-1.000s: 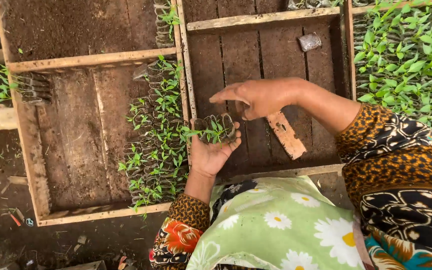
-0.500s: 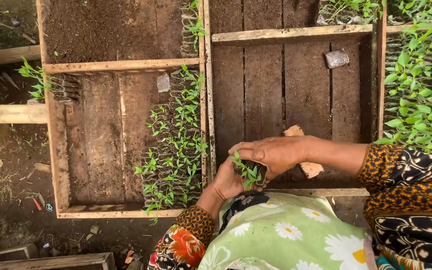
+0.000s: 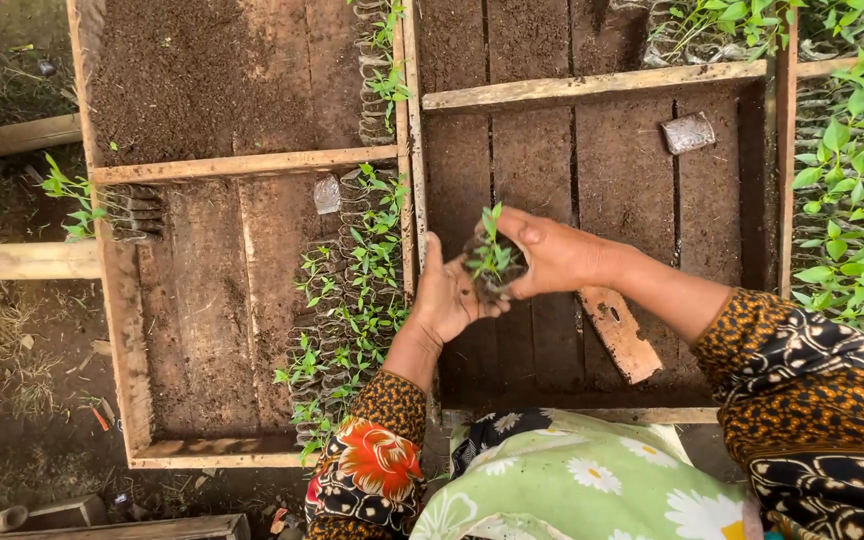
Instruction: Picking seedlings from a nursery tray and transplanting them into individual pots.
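We note both hands grasping one seedling bag [image 3: 493,268]: left hand [image 3: 449,300] cupped beneath, right hand [image 3: 552,255] wrapped over its far side, stem upright between them. It is held above the bare plank tray [image 3: 592,150], just right of the divider. The left tray [image 3: 152,400] holds a column of bagged seedlings [image 3: 347,310].

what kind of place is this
Most likely a plant nursery. Both hands, left hand and right hand, cup a potted seedling over wooden tray frames. Rows of small seedling bags stand in one frame, and leafier seedlings crowd the right edge.
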